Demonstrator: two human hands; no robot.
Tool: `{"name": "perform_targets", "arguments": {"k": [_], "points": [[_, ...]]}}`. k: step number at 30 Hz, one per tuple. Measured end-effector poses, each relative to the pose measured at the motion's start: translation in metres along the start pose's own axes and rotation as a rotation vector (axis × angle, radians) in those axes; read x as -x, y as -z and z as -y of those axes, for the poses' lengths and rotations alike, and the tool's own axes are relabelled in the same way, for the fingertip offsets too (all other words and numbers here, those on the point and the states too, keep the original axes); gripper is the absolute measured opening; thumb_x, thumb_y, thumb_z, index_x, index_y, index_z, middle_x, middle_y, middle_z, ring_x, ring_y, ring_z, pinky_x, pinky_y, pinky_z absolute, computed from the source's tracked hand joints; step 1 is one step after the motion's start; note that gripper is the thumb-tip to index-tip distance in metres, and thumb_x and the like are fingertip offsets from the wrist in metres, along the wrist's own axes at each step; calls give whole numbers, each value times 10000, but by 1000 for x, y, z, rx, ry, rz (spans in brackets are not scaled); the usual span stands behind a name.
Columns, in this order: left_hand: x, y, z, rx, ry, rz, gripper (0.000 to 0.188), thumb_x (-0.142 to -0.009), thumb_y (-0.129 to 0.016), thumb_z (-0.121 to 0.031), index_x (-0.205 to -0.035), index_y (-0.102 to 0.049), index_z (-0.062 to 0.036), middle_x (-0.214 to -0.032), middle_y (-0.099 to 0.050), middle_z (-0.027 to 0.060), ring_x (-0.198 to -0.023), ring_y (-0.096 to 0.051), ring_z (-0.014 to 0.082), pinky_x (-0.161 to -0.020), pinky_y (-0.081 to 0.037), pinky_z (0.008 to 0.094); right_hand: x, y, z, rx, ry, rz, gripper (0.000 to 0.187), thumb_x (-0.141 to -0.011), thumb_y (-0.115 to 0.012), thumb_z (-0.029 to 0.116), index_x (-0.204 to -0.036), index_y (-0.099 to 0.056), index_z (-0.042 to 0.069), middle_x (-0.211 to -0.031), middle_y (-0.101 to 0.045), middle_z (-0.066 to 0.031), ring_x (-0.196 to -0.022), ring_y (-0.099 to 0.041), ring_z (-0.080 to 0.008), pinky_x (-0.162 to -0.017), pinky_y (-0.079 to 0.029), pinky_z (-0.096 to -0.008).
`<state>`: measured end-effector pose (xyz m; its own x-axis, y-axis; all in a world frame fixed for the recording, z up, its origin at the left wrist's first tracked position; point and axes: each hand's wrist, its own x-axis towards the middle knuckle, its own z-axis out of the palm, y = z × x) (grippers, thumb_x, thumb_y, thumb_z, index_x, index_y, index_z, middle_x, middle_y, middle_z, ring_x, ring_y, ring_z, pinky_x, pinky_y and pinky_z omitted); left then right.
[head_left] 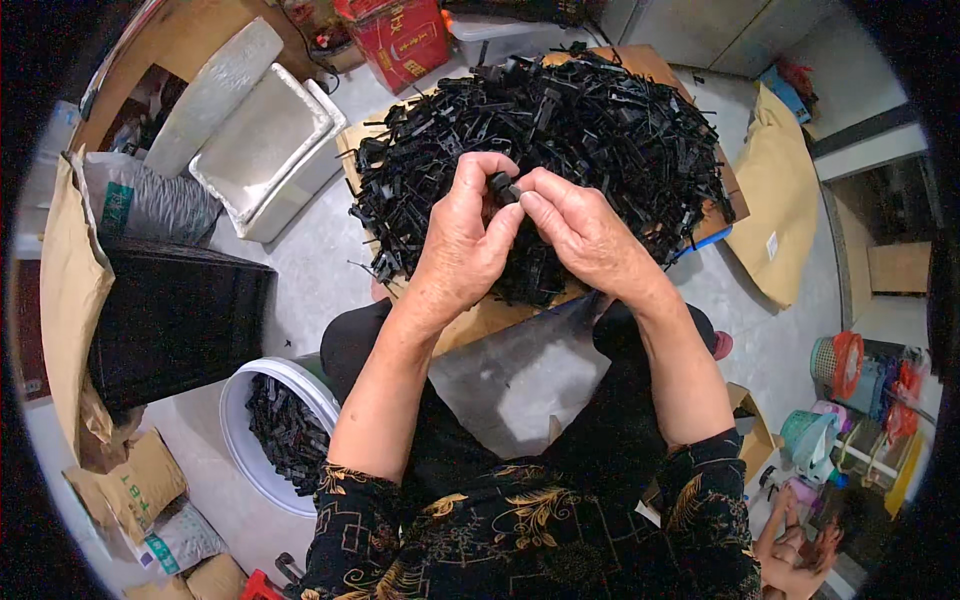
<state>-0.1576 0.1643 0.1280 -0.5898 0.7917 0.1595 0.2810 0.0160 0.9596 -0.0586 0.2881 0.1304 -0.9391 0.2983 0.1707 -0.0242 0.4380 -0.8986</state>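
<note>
Both hands meet above a big heap of black plastic parts [620, 140], many with thin stems. My left hand [462, 240] pinches a small black plastic piece [503, 187] between thumb and curled forefinger. From the other side my right hand [582, 232] closes its thumb and forefinger on the end of the same piece. Its exact shape is partly hidden by the fingers. The heap lies on a low board [480, 325] in front of my knees. To the left of my legs, a white-rimmed bucket [236, 420] holds more black parts [285, 425].
A white foam box [265, 150] and a large black bin [180, 315] stand at left. Brown paper sacks [140, 480] lie at lower left, another sack [775, 200] at right. A red carton [400, 45] is behind the heap. At lower right another person [795, 555] is near coloured baskets [815, 430].
</note>
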Motion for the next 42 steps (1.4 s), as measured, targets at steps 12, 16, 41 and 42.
{"name": "perform_targets", "arguments": {"k": [12, 16, 41, 42], "points": [[-1, 5, 0, -29, -22, 1, 300, -806, -567, 11, -1067, -430, -41, -773, -518, 53, -663, -487, 86, -591, -432, 254, -1, -4, -2, -44, -23, 24, 179, -950, -456, 175, -976, -525, 12, -636, -411, 6, -589, -390, -71, -518, -350, -244], [-1, 4, -3, -210, -137, -43, 297, -793, -556, 28, -1057, -432, -29, -794, -537, 123, -649, -546, 186, -594, -445, 298, -3, -9, 1, -13, -18, -27, 152, -945, -453, 151, -951, -518, 14, -636, -421, -18, -581, -402, -90, -525, -362, -259], [-1, 17, 4, 917, 222, -86, 451, -917, -478, -90, -1344, -337, -61, -1019, -532, 108, -646, -434, 74, -463, -333, 138, -17, -17, -17, -472, 69, -306, 98, -881, -562, 135, -889, -540, 40, -651, -527, 22, -609, -480, -52, -537, -403, -228], [0, 19, 6, 938, 219, -71, 454, -917, -476, -88, -1346, -334, -55, -1017, -534, 111, -653, -437, 72, -458, -329, 134, -16, -17, -12, -502, 49, -265, 98, -875, -573, 132, -873, -541, 40, -642, -530, 21, -557, -471, -45, -489, -389, -213]]}}
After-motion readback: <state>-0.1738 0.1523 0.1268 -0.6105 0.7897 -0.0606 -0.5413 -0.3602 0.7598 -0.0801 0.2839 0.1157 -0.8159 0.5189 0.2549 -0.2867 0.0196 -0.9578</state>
